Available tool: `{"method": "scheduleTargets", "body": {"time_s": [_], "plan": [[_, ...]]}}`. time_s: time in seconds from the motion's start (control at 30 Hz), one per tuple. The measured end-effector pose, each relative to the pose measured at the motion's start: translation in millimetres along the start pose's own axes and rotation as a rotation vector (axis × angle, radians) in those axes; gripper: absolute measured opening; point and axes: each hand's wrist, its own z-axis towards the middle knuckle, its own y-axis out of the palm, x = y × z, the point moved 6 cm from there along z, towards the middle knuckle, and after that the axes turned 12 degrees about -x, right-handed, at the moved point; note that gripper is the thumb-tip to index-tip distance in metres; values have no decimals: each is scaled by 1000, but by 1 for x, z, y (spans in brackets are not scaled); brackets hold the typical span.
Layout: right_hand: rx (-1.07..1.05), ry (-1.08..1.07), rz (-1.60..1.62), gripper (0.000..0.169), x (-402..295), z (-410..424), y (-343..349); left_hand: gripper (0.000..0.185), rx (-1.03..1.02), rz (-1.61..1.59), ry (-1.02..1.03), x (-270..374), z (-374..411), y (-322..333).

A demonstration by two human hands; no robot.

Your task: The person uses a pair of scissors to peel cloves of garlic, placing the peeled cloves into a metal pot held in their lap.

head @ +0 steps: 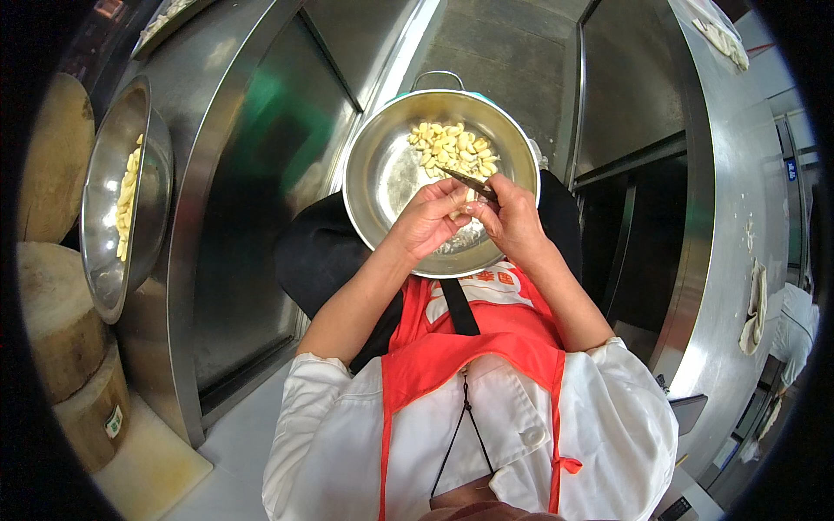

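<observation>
A wide stainless steel pot [365,163] sits before me between my knees, with peeled garlic cloves [456,144] on its bottom and thin bits of skin near its lower side. Over the pot, my right hand [515,211] grips a small dark-bladed knife [466,179], its tip pointing up and left above the cloves. My left hand [435,215] holds a pale garlic clove [470,195] in its fingertips, close against the blade and the right thumb. The fingers partly hide the clove and the knife's handle.
A steel bowl [104,260] with more peeled cloves [128,195] stands at the left on a steel counter. Round wooden chopping blocks [58,312] and a pale cutting board [156,462] lie beside it. Along the right runs another steel counter [730,195] bearing a cloth [754,309]. A person [795,325] is at far right.
</observation>
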Motion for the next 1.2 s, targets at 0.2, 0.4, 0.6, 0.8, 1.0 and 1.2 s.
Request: {"method": "scheduleTargets", "body": {"time_s": [0.2, 0.4, 0.6, 0.8, 1.0, 1.2], "plan": [[13, -69, -35, 33, 4, -2, 5, 19, 12, 40, -7, 2, 2, 6], [-17, 36, -33, 35, -1, -1, -3, 18, -29, 9, 4, 3, 2, 4], [-4, -34, -5, 33, 5, -2, 4, 21, -40, 18, -12, 3, 1, 6], [-18, 56, 86, 29, 1, -3, 1, 20, -29, 13, -13, 4, 2, 10], [-8, -63, -72, 28, -2, -1, 1, 20, -19, 43, -1, 3, 1, 3], [-47, -34, -22, 23, 2, -3, 10, 17, 72, 32, 19, 4, 2, -1]]}}
